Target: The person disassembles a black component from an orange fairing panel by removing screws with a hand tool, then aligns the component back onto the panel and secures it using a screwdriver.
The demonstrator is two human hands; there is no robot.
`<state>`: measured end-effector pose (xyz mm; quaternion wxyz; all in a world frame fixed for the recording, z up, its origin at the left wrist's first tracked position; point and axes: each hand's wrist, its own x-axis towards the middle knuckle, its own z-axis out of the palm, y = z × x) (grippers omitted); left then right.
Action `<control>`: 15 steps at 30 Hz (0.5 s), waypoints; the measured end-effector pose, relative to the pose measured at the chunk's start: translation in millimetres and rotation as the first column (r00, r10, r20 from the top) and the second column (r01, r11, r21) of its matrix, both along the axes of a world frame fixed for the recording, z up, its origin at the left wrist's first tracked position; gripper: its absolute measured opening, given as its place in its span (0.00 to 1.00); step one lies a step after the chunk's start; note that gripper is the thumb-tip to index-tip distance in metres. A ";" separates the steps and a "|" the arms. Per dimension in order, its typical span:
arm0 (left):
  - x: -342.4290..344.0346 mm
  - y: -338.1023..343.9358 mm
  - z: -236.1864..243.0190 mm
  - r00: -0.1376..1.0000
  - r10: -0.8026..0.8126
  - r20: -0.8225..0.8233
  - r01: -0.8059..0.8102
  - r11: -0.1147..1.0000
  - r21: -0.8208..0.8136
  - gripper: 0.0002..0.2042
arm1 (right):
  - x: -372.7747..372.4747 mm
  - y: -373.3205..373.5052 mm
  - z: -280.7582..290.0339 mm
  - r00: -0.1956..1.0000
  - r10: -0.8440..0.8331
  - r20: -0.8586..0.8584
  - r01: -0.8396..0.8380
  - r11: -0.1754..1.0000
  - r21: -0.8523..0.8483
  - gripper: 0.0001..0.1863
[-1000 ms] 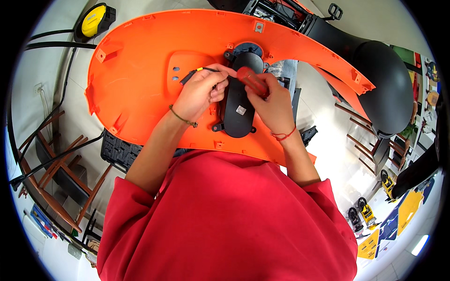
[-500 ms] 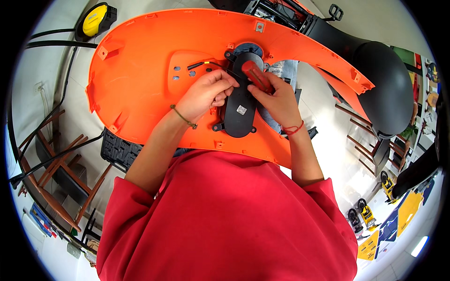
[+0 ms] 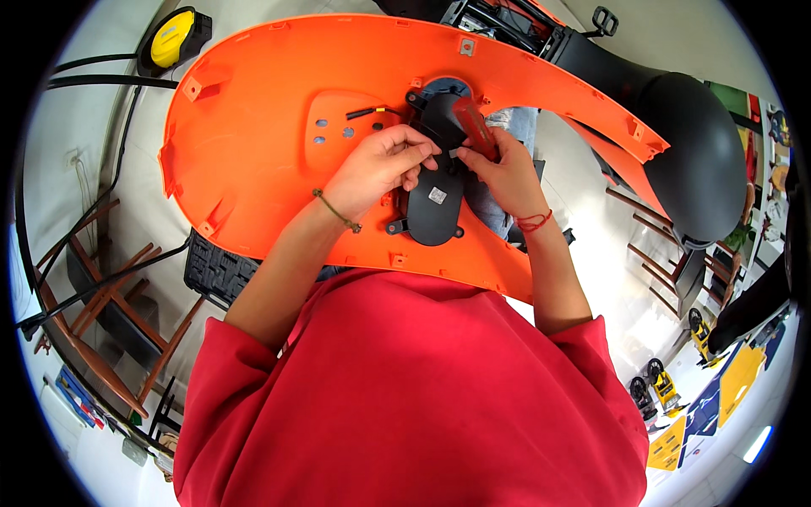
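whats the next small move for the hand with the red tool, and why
Probably seat the tip of the red-handled tool in the right hand onto the black housing: it is raised and tilted, while the left hand pinches something small at that part on the orange panel.
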<state>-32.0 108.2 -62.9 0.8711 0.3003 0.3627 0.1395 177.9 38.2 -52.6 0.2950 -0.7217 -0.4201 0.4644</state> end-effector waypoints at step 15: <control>1.5 -8.1 3.0 0.981 -0.159 0.109 0.156 0.987 0.037 0.12 | -27.1 -16.0 41.9 0.971 0.217 0.096 -0.232 0.956 0.182 0.15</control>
